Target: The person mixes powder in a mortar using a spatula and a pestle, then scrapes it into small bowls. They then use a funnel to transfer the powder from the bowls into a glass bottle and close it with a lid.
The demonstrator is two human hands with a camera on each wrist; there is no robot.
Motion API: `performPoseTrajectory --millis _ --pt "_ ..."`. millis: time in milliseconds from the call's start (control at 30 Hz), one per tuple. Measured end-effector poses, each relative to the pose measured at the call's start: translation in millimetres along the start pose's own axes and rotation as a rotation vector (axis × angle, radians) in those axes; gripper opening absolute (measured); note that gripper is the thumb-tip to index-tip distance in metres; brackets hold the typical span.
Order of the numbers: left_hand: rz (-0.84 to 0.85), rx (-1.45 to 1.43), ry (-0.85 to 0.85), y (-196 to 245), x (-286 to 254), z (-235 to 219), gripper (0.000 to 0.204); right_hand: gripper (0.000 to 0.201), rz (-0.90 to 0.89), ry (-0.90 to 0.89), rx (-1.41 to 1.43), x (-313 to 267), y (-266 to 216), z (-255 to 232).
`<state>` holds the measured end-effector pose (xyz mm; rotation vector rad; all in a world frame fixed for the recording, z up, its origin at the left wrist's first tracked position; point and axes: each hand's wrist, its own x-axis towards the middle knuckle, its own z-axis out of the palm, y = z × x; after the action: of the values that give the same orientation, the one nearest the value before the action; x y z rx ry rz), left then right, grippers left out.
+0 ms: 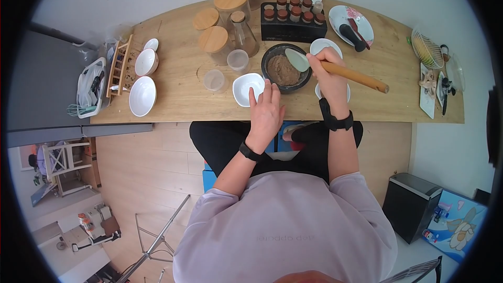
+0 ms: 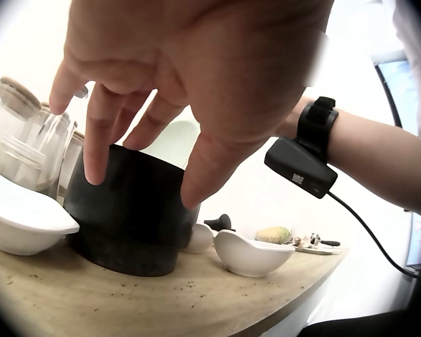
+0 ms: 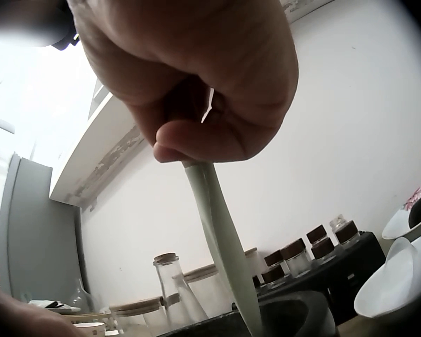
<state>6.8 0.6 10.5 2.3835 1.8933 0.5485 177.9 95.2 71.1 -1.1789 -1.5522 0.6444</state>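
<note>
My right hand [image 1: 329, 76] grips a silicone spatula [image 1: 297, 60] with a pale green head and a wooden handle. Its head reaches down into a thick black bowl [image 1: 265, 62] that holds a brown, paste-like mass [image 1: 283, 71]. In the right wrist view the green blade [image 3: 224, 239] slants down from curled fingers, its tip hidden behind the bowl's rim. My left hand [image 1: 267, 115] has its fingers loosely spread, fingertips right at the black bowl's near left side. It partly covers a white square bowl [image 1: 242, 90]. From the left wrist the dark bowl wall [image 2: 133, 217] shows behind the fingers.
Two small clear cups [image 1: 214, 80] stand left of the white bowl. Behind are wooden-lidded jars [image 1: 214, 39] and a black spice rack [image 1: 293, 32]. White bowls [image 1: 326, 47] lie close on the right, partly under the right arm. More white bowls [image 1: 142, 97] line the left.
</note>
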Motion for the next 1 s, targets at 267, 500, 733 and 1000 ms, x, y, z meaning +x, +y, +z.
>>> performPoseTrajectory --millis 267,500,733,1000 --pt "0.003 -0.034 0.004 -1 0 0 0.062 0.035 0.134 0.116 0.078 -5 1 4" --pt "0.008 0.004 0.012 -1 2 3 0.068 0.037 0.279 0.099 0.209 -5 13 12" --pt "0.005 0.008 -0.015 1 1 0 0.067 0.038 0.206 0.11 0.19 -9 7 22" --pt "0.02 0.007 0.014 0 0 2 0.066 0.037 0.228 0.161 0.246 -12 -1 25"
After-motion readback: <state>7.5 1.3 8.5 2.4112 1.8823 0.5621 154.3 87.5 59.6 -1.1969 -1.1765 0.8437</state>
